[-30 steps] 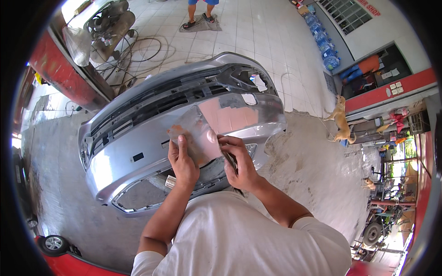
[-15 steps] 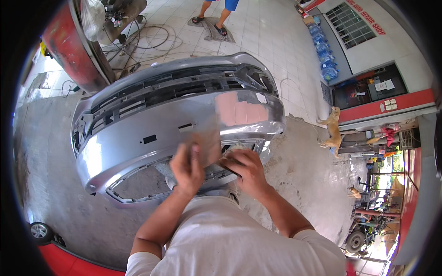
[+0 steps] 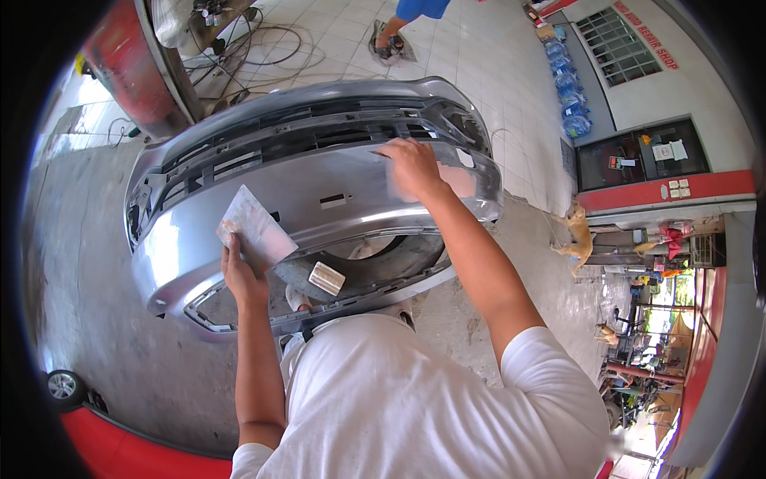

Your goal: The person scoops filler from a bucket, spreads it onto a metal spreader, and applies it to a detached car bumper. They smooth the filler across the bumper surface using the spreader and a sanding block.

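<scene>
A silver-grey car bumper (image 3: pixel 195 219) lies across in front of me, with a pink putty patch (image 3: pixel 457 182) on its right side. My left hand (image 3: pixel 242 273) grips the lower left edge of a flat, pale mixing board (image 3: pixel 259 226) smeared with pink, held over the bumper's left half. Up at the left part of the patch is my right hand (image 3: pixel 415 169), its fingers closed on a putty spreader (image 3: pixel 380 154). Only a thin dark end of the spreader shows. My hand and forearm cover part of the patch.
Below the bumper's lower opening are a tyre (image 3: pixel 403 257) and a small pale block (image 3: pixel 327 278). Hoses (image 3: pixel 267 48) and a person's leg (image 3: pixel 391 36) are beyond. A dog (image 3: pixel 580 237) and blue water bottles (image 3: pixel 570 96) are at right, a red car (image 3: pixel 120 443) lower left.
My hands have moved apart: the left with the board to the left, the right up onto the putty patch. The person beyond has shifted right.
</scene>
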`<state>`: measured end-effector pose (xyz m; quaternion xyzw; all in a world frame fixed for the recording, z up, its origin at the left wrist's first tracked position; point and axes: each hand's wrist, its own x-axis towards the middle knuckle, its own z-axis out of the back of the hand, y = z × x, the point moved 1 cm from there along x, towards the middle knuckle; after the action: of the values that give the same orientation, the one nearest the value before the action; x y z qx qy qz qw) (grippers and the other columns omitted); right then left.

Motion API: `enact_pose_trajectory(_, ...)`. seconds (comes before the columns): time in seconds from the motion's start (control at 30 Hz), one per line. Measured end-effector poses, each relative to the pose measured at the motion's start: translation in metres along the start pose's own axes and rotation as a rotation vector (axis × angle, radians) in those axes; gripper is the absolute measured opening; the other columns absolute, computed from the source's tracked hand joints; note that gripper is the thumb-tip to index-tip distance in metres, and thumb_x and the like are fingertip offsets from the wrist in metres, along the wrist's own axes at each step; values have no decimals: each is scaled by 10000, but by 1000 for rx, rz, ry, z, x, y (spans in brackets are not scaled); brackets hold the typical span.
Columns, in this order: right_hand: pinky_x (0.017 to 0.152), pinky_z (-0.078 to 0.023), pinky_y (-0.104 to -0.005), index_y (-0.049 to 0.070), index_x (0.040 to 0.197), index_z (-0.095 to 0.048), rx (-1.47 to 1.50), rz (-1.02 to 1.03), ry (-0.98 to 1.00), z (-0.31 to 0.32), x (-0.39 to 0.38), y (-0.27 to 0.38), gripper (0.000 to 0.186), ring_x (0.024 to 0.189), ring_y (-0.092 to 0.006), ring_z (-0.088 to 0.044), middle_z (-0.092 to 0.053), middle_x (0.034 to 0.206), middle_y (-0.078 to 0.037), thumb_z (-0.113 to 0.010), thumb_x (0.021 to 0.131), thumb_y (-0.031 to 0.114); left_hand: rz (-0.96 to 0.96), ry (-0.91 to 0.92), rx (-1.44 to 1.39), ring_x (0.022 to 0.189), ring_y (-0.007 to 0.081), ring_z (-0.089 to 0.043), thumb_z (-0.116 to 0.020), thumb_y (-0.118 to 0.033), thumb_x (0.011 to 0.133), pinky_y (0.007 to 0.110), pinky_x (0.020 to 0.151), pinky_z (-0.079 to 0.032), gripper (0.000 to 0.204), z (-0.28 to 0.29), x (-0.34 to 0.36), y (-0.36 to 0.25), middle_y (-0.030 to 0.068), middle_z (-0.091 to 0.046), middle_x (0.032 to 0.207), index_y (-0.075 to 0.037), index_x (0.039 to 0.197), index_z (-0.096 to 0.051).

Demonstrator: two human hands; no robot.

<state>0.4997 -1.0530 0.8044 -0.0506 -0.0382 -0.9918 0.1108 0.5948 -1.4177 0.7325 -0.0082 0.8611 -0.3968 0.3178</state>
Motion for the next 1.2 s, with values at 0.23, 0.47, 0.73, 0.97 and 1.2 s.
enact_pose_trajectory(0.23,960,-478,-473,165,1199,-768,19,-29,9,-22,-9,9,431,1129,-308,-659,-739,1178,-40,-598,850,-22,23,-43,30,1212,203,-622,-606,-278,1084,388,1027,-533,435,23,11,0,48,-629,1372,-60,1460,-575)
enact_pose_trajectory(0.47,1052,-433,-469,119,1248,-746,36,-79,-147,-29,-125,55,503,1227,-286,-597,-666,1287,-63,-649,790,-64,53,17,16,1208,195,-622,-610,-275,1083,374,1020,-528,435,30,30,17,51,-642,1346,-39,1447,-580)
enact_pose_trajectory(0.73,1044,-443,-461,162,1222,-763,11,-65,-116,13,-105,38,504,1193,-271,-620,-695,1224,-23,-632,792,-66,4,57,-18,1163,182,-633,-626,-273,1079,342,998,-524,410,2,23,-6,45,-665,1284,-28,1407,-600)
enact_pose_trajectory(0.97,992,-448,-469,211,1211,-782,-72,-131,-11,-4,6,-8,429,1150,-296,-624,-702,1202,-23,-614,863,24,-23,89,0,1144,180,-644,-626,-285,1080,348,963,-548,407,0,19,-11,48,-668,1281,-35,1401,-612)
enact_pose_trajectory(1.2,967,-454,-478,228,1231,-776,-29,-191,-4,-25,-27,15,431,1155,-306,-615,-688,1203,-31,-616,879,39,-23,110,12,1115,167,-653,-625,-286,1083,341,946,-559,373,3,12,-7,35,-677,1249,-48,1370,-628)
